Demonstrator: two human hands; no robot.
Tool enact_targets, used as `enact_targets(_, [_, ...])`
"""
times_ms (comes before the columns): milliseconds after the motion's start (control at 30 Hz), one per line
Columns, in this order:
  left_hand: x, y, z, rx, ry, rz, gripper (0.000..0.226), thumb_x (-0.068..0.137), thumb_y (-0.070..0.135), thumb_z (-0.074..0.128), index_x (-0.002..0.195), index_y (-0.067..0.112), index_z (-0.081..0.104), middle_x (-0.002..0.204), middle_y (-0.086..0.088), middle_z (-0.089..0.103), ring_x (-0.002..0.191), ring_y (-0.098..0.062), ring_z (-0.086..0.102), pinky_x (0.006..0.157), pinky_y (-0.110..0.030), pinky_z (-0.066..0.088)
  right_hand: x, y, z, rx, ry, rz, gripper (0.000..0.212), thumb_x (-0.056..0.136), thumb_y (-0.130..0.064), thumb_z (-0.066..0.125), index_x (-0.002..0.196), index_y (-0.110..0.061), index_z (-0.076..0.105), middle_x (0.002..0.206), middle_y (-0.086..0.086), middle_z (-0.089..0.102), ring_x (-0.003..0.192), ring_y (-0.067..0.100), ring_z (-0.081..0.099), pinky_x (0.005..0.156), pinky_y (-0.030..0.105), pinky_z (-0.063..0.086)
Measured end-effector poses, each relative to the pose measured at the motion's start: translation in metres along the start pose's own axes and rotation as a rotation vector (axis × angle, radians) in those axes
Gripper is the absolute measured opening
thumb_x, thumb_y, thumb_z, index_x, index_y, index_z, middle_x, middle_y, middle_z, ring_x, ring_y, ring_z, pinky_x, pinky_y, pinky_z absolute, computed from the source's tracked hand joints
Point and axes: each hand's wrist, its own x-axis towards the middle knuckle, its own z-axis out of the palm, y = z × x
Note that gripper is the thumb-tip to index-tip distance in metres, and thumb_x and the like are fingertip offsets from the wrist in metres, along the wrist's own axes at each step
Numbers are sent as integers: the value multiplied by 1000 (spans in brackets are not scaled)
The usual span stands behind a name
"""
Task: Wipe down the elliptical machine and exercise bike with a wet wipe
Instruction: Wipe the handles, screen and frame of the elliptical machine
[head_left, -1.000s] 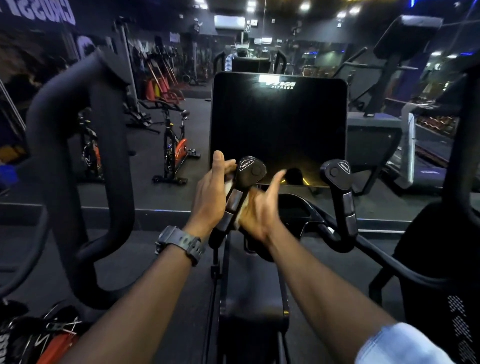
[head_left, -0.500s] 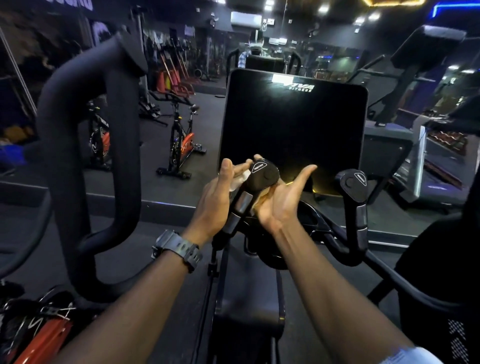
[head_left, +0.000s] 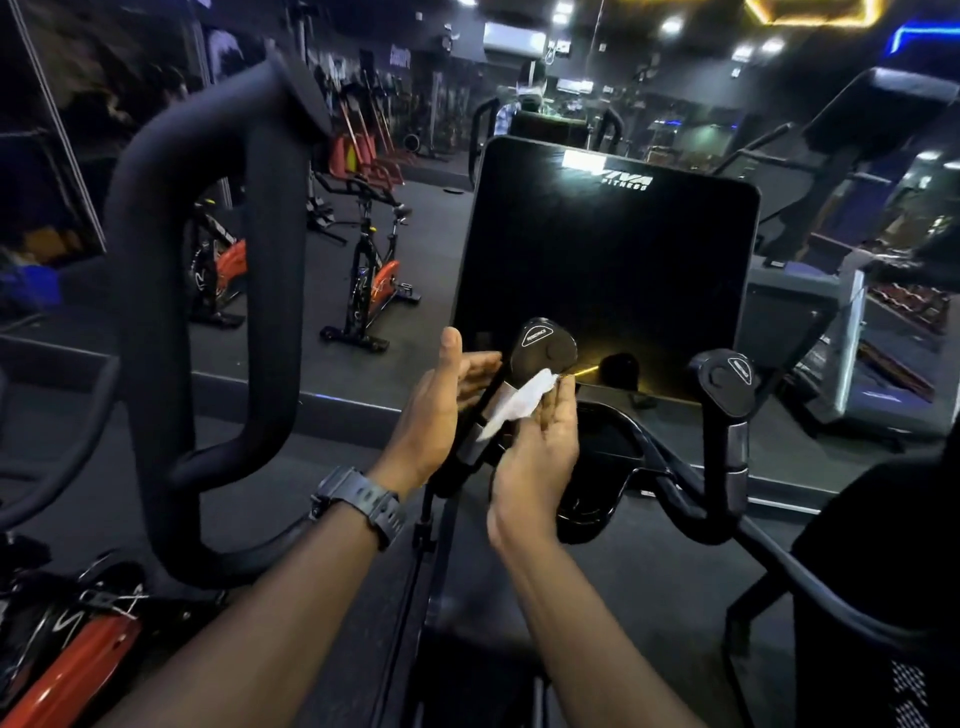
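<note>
The person stands at the elliptical machine, both hands on its left inner handgrip (head_left: 511, 400) below the dark console screen (head_left: 602, 260). The right hand (head_left: 537, 447), fingers fairly straight, presses a white wet wipe (head_left: 519, 402) against the grip just under its rounded cap. The left hand (head_left: 441, 405) lies flat and relaxed on the grip's other side, a black watch (head_left: 363, 501) at its wrist.

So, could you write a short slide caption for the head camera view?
Right hand presses a white wet wipe against the elliptical's left handle grip; left hand steadies it.
</note>
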Motion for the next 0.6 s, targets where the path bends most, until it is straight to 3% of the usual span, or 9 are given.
enact_targets(67, [-1,-1,1,-34,30,-30,87,84,77,14,124,22,67,124,5,71,114,-1,66,103,-24,47,-6,11,7,-301,11,-238,61,103,-10,38,156,-28,15,159,-5,30,144,6,31,119,30,28])
enact_targets(133, [-1,-2,1,-54,45,-55,96,80,80,14,132,16,65,128,1,70,118,-6,65,107,-28,46,-1,31,-2,-520,-87,-466,59,106,-21,32,156,-16,1,165,4,6,151,13,9,122,25,15])
enact_targets(267, [-4,-2,-4,-55,50,-44,96,83,78,15,132,12,65,123,-1,72,114,-8,68,102,-25,49,33,55,-35,-895,-205,-767,65,106,-39,21,153,1,1,162,17,-10,152,31,-3,123,46,9])
enact_targets(467, [-5,-8,-3,-70,89,-83,96,81,79,17,126,10,68,117,-5,74,111,-12,69,96,-25,50,20,81,-47,-1412,-545,-1262,67,101,-50,38,153,-10,24,163,4,10,152,29,-1,123,47,2])
enact_targets(600, [-9,-13,-10,-3,116,-55,83,86,82,18,113,25,73,109,3,77,103,-6,72,92,-27,53,54,26,-47,-1521,-524,-1449,71,97,-60,41,151,-14,35,159,4,30,149,24,18,120,49,10])
